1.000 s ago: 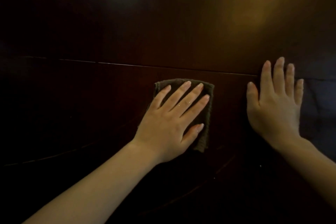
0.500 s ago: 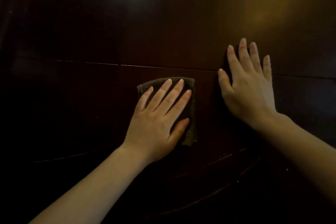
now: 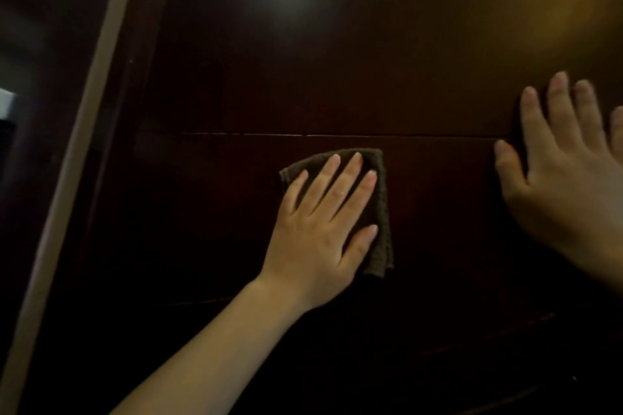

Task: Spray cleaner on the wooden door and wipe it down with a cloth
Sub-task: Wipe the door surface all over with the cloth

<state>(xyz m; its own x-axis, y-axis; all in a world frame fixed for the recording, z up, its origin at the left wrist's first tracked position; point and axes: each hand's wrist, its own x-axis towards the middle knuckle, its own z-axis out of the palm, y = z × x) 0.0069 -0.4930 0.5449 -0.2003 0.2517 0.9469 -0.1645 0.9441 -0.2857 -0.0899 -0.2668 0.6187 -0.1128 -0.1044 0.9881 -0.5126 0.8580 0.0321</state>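
Cloth [image 3: 382,209]: small, dark, folded, flat against door [image 3: 337,61] just under the seam [image 3: 337,135]. Pinned by left hand [image 3: 317,232], fingers [image 3: 340,192] spread straight over it. Soft, light, probably prone to bunching on glossy wood; best pressed with the whole palm. Right hand [image 3: 566,185] flat on door, fingers straight, well apart from cloth.

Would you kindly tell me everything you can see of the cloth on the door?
The cloth is small, dark olive-brown, with a ribbed woven texture, apparently folded into a pad. It lies flat against the dark wooden door, just below a horizontal seam. The left hand presses on it with straight, spread fingers, hiding most of it; its top edge, right side and lower right corner show.
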